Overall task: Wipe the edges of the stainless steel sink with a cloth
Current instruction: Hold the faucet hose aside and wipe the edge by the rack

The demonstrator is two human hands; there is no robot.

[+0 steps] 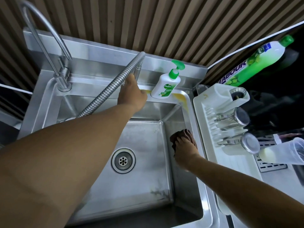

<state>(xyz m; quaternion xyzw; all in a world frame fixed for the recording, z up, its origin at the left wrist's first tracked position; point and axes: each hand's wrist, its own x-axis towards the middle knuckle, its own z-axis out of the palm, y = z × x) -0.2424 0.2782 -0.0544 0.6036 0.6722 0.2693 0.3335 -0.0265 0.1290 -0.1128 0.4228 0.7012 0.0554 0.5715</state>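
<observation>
The big steel sink [44,102] fills the middle of the frame. At its right side, a little below the middle, the right hand [185,150] has its fingers bent over a bunched brown cloth [182,134]. It pushes the cloth onto the top of the right wall, just under the rim. The left hand [131,94] reaches to the back ledge, between the bendy metal hose [107,92] and the soap bottle [166,86]. Its fingers are hidden behind the hand, so I cannot tell if they hold anything.

What could go wrong? The white rack [205,102] sits just beside the right rim, so a wide wipe could bump it and shake the two glasses [233,119] lying on it. The soap bottle stands on the back right corner. A wipe going that way could tip it into the sink. The yellow stain [179,96] next to it might smear (it looks wet, but that is my guess).

The hose lies across the back left of the sink and blocks that edge. The tall tap [44,30] curves in the upper left. A green bottle [256,63] leans in the upper right. A clear cup [289,152] lies at the right edge. The round drain [123,160] is in the sink floor.
</observation>
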